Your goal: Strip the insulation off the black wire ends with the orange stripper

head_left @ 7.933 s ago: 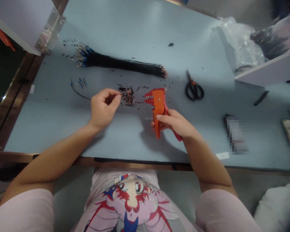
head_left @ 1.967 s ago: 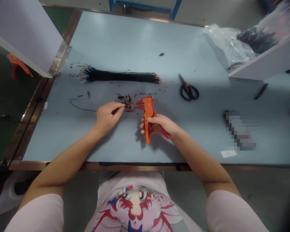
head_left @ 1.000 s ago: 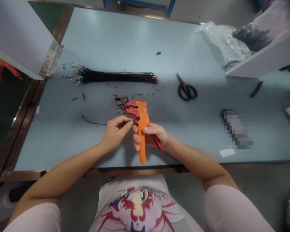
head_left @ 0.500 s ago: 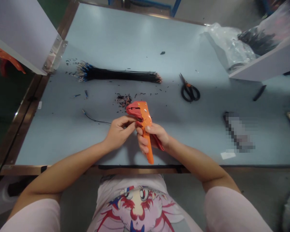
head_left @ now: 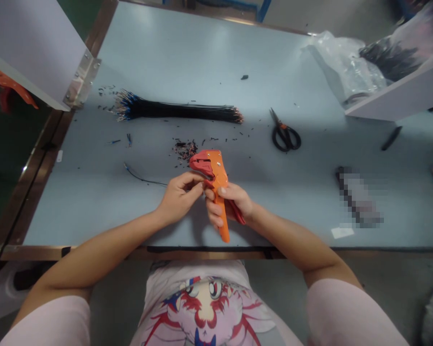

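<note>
My right hand [head_left: 227, 204] is wrapped round the handles of an orange and red wire stripper [head_left: 219, 178], its red jaws pointing left. Close against the tool's jaw side, my left hand [head_left: 178, 197] pinches a thin black wire [head_left: 144, 180]. The wire trails left over the table and ends in a small blue and metal tip. Its other end is hidden between my fingers and the wire stripper. Above the hands lies a bundle of black wires [head_left: 180, 111], with blue and metal ends at the left and bare copper ends at the right.
Black insulation scraps [head_left: 185, 150] lie piled just beyond the tool. Black-handled scissors [head_left: 286, 137] rest to the right, and a blurred-out object [head_left: 359, 196] farther right. Plastic bags [head_left: 350, 65] sit behind a pale panel [head_left: 393, 98]. Loose blue-tipped pieces [head_left: 129, 140] lie at left.
Both hands and the wire stripper stay almost in place, with the same grip on tool and wire. The view has shifted very slightly.
</note>
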{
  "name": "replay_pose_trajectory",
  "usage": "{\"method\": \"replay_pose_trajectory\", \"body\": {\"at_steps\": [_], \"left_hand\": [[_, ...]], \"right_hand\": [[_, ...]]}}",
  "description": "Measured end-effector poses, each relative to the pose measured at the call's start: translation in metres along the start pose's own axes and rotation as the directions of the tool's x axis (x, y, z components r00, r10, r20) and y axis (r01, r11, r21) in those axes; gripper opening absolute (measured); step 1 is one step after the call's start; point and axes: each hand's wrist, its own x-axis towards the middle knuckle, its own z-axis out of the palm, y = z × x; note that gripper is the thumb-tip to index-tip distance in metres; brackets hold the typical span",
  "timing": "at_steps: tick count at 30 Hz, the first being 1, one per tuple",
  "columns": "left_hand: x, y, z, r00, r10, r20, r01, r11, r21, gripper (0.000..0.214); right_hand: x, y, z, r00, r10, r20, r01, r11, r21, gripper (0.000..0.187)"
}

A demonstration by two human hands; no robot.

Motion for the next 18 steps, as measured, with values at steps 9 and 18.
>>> {"method": "replay_pose_trajectory", "body": {"at_steps": [9, 18], "left_hand": [[0.0005, -0.0023, 0.0007, 1.000, 0.026, 0.005, -0.026, 1.000, 0.009, 0.010], [0.0036, -0.0060, -0.0021, 0.999, -0.003, -0.045, 0.008, 0.994, 0.112, 0.012]], "right_hand": [[0.0000, 0.0017, -0.0005, 1.000, 0.011, -0.028, -0.012, 0.999, -0.046, 0.036], [0.0041, -0.0042, -0.0056, 0.996, 0.017, -0.093, -0.017, 1.000, 0.006, 0.034]]}}
